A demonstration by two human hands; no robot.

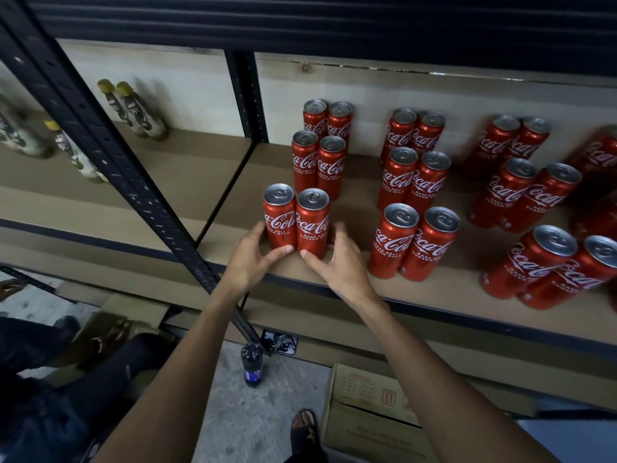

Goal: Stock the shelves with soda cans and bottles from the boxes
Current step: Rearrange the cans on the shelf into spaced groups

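Down on the floor (pixel 233 412) sit a cardboard box (pixel 370 392) and one dark soda bottle (pixel 252 364), which stands near the foot of the rack's upright (pixel 110 145). Both are well below the shelf (pixel 359 208). Above them, at the shelf's front edge, the left hand (pixel 253 259) curls round the base of the left front can (pixel 279 218). The right hand (pixel 337 259) wraps the base of the right front can (pixel 312 225), thumb on the label side and fingers behind. Both cans stand upright on the board, touching each other. The step looks like squaring this pair into the front row. To do it well, keep the grip low, slide rather than lift, and hold the two cans pressed together. Line them up with the pairs behind and the front pairs to the right, logos forward, before letting go. Cans this slim would likely tip if pushed near the top. Counting back, this column holds three pairs, so six cans. The two columns to its right hold six each, making eighteen, and a few more are cut off at the right edge. On the far left shelf stand at least four blurred pale bottles (pixel 133 108), two with yellow caps.
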